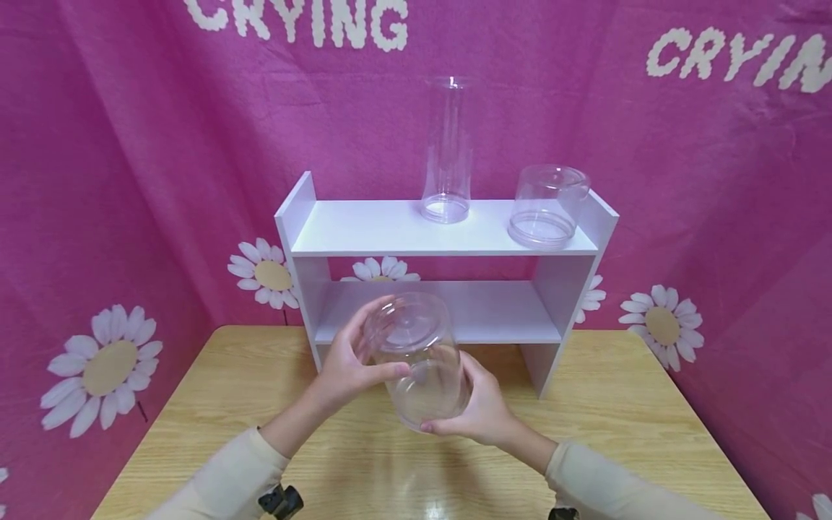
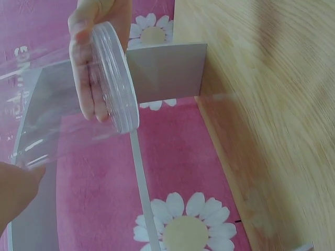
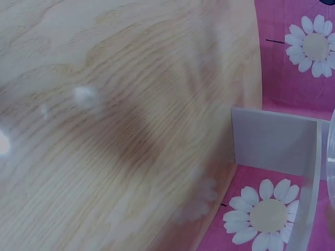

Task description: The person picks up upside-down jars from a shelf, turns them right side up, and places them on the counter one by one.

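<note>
Above the table, both hands hold a clear plastic jar (image 1: pixel 425 354), tilted with its ridged lid end (image 2: pixel 119 78) downward. My left hand (image 1: pixel 347 368) grips the jar's upper left side, thumb across the front. Lower down, my right hand (image 1: pixel 484 408) grips the lid end from the right, its thumb along the front edge. In the left wrist view, the right hand's (image 2: pixel 102 18) fingers show through the clear plastic, and the left hand (image 2: pixel 18 191) is at the other end. Just a sliver of the jar (image 3: pixel 331 162) enters the right wrist view.
Behind the hands stands a white two-tier shelf (image 1: pixel 370 227) on a wooden table (image 1: pixel 617 419). On its top tier are a tall clear jar (image 1: pixel 447 155) and, at the right end, a short wide clear jar (image 1: pixel 546 206). A pink daisy-patterned curtain (image 1: pixel 162 180) surrounds the table.
</note>
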`<action>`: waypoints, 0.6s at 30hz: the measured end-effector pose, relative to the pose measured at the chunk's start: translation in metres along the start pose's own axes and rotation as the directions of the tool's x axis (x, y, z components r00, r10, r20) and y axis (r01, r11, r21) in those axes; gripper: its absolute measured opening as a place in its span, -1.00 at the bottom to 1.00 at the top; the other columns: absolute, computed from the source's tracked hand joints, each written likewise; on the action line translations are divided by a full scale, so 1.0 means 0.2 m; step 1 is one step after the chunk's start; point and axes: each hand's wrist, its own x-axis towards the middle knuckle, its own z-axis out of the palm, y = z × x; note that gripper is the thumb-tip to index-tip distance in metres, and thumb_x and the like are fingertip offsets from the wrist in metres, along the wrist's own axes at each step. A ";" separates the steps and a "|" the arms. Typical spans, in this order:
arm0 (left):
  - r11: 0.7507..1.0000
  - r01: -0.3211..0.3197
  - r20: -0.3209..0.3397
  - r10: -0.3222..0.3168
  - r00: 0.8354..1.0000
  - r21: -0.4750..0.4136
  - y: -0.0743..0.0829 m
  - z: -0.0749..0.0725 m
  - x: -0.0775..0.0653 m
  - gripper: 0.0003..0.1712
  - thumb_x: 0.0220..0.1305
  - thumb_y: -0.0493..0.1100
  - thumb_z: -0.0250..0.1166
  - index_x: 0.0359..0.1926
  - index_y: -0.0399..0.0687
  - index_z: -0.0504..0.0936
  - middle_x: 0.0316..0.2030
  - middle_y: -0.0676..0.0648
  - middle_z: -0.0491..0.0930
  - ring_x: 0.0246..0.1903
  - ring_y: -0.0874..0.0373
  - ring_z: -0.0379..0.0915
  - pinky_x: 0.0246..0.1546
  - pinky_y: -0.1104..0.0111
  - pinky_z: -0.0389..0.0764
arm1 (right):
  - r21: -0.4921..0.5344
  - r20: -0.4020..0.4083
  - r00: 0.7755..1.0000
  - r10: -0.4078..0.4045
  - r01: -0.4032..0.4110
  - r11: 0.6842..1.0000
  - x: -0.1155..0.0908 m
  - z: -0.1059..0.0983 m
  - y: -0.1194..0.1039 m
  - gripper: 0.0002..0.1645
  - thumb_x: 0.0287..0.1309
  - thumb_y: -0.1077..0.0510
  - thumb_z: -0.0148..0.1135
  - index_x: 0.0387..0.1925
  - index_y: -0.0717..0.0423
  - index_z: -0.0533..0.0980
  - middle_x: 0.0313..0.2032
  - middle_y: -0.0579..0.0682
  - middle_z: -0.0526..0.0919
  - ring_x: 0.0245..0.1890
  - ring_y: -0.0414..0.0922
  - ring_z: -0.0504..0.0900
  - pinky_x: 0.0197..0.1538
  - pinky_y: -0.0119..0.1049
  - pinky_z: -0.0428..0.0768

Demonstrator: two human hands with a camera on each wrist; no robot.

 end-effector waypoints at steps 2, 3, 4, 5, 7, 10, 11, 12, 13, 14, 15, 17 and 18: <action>1.000 -0.006 0.020 0.006 1.000 -0.013 0.00 -0.01 0.00 0.07 -0.08 -0.18 0.53 0.40 -0.28 0.12 0.41 -0.30 0.18 0.42 -0.21 0.09 0.35 0.42 0.28 | -0.050 -0.010 1.000 -0.012 0.012 0.999 0.01 -0.01 -0.01 0.14 -0.62 0.09 0.71 0.20 0.07 0.39 0.05 0.01 0.62 -0.02 -0.29 0.56 0.10 -0.37 0.59; 1.000 0.000 0.022 0.001 1.000 -0.005 0.00 -0.02 -0.01 0.08 -0.08 -0.17 0.53 0.40 -0.27 0.12 0.42 -0.29 0.18 0.42 -0.21 0.09 0.34 0.44 0.30 | -0.080 -0.014 1.000 -0.013 0.012 0.997 0.01 -0.02 -0.01 0.14 -0.64 0.08 0.71 0.19 0.06 0.40 0.05 -0.01 0.62 -0.02 -0.29 0.56 0.10 -0.36 0.59; 1.000 0.003 0.026 -0.003 1.000 0.004 -0.01 -0.03 -0.01 0.09 -0.08 -0.15 0.53 0.41 -0.26 0.12 0.42 -0.29 0.17 0.42 -0.21 0.08 0.33 0.47 0.31 | -0.112 -0.016 1.000 -0.012 0.010 0.994 0.01 -0.02 -0.01 0.15 -0.66 0.06 0.71 0.19 0.05 0.40 0.05 -0.04 0.62 -0.01 -0.28 0.56 0.11 -0.35 0.59; 1.000 0.004 0.031 -0.004 1.000 0.018 -0.01 -0.04 -0.01 0.11 -0.08 -0.12 0.54 0.42 -0.25 0.11 0.43 -0.28 0.15 0.43 -0.21 0.05 0.33 0.51 0.28 | -0.141 -0.017 1.000 -0.011 0.008 0.990 0.02 -0.03 -0.02 0.17 -0.68 0.04 0.71 0.19 0.04 0.41 0.05 -0.05 0.62 0.00 -0.26 0.55 0.11 -0.33 0.59; 0.998 0.005 0.042 -0.007 0.999 0.055 -0.01 -0.07 -0.02 0.16 -0.10 -0.04 0.56 0.43 -0.23 0.09 0.45 -0.27 0.12 0.45 -0.19 -0.01 0.33 0.58 0.24 | -0.205 -0.020 1.000 -0.013 0.008 0.979 0.02 -0.05 -0.03 0.20 -0.72 0.01 0.71 0.20 0.01 0.41 0.06 -0.08 0.61 0.02 -0.23 0.55 0.11 -0.28 0.60; 0.993 -0.012 0.060 0.005 0.998 0.116 -0.02 -0.10 -0.03 0.24 -0.15 0.05 0.56 0.44 -0.25 0.06 0.46 -0.26 0.09 0.48 -0.17 -0.08 0.34 0.66 0.15 | -0.290 -0.025 0.999 -0.024 0.016 0.957 0.02 -0.09 -0.03 0.23 -0.77 -0.04 0.71 0.20 -0.01 0.41 0.07 -0.09 0.60 0.03 -0.19 0.56 0.08 -0.21 0.62; 0.991 -0.022 0.065 0.013 0.998 0.134 -0.01 -0.11 -0.04 0.26 -0.15 0.07 0.56 0.45 -0.26 0.04 0.47 -0.26 0.08 0.48 -0.16 -0.10 0.35 0.66 0.12 | -0.316 -0.025 0.999 -0.034 0.024 0.948 0.01 -0.10 -0.03 0.24 -0.78 -0.06 0.71 0.20 0.00 0.41 0.07 -0.09 0.59 0.02 -0.18 0.57 0.06 -0.19 0.62; 0.987 -0.027 0.064 0.017 0.998 0.155 -0.01 -0.12 -0.04 0.25 -0.15 0.07 0.56 0.45 -0.25 0.05 0.47 -0.25 0.09 0.48 -0.15 -0.08 0.36 0.66 0.12 | -0.345 -0.023 0.999 -0.041 0.030 0.938 0.01 -0.11 -0.03 0.25 -0.78 -0.08 0.71 0.20 0.01 0.41 0.08 -0.08 0.59 0.01 -0.17 0.57 0.05 -0.17 0.63; 0.984 -0.033 0.061 0.023 0.998 0.174 0.00 -0.13 -0.05 0.24 -0.15 0.05 0.57 0.45 -0.23 0.05 0.47 -0.23 0.09 0.48 -0.14 -0.07 0.37 0.65 0.12 | -0.369 -0.019 0.999 -0.048 0.038 0.929 0.00 -0.11 -0.03 0.26 -0.78 -0.10 0.70 0.21 0.02 0.40 0.08 -0.07 0.59 0.00 -0.16 0.58 0.03 -0.16 0.64; 0.979 -0.040 0.055 0.030 0.998 0.201 0.01 -0.14 -0.05 0.22 -0.14 0.03 0.57 0.45 -0.21 0.07 0.47 -0.20 0.11 0.48 -0.12 -0.05 0.39 0.61 0.13 | -0.389 -0.014 0.998 -0.054 0.044 0.920 0.00 -0.12 -0.03 0.26 -0.79 -0.11 0.70 0.21 0.03 0.40 0.08 -0.06 0.58 0.00 -0.15 0.58 0.03 -0.15 0.64; 0.971 -0.043 0.044 0.034 0.998 0.235 0.03 -0.14 -0.05 0.20 -0.14 0.00 0.58 0.45 -0.16 0.09 0.46 -0.17 0.14 0.48 -0.09 -0.02 0.41 0.54 0.14 | -0.409 -0.004 0.998 -0.062 0.055 0.911 0.00 -0.13 -0.03 0.27 -0.78 -0.11 0.70 0.21 0.05 0.39 0.09 -0.05 0.58 0.01 -0.13 0.58 0.02 -0.13 0.65; 0.948 -0.048 0.022 0.043 0.999 0.315 0.06 -0.14 -0.06 0.16 -0.17 -0.06 0.59 0.44 -0.07 0.15 0.45 -0.09 0.20 0.47 -0.03 0.03 0.45 0.37 0.16 | -0.446 0.025 0.997 -0.071 0.074 0.892 -0.01 -0.14 -0.03 0.29 -0.77 -0.10 0.70 0.24 0.07 0.37 0.11 -0.02 0.56 0.05 -0.10 0.56 0.03 -0.10 0.65; 0.929 -0.048 0.013 0.046 0.999 0.366 0.07 -0.14 -0.06 0.15 -0.19 -0.09 0.60 0.43 0.00 0.17 0.43 -0.05 0.23 0.46 0.00 0.07 0.46 0.27 0.18 | -0.466 0.045 0.996 -0.073 0.086 0.880 -0.01 -0.15 -0.03 0.30 -0.76 -0.09 0.69 0.25 0.08 0.35 0.12 -0.01 0.55 0.07 -0.09 0.54 0.04 -0.09 0.65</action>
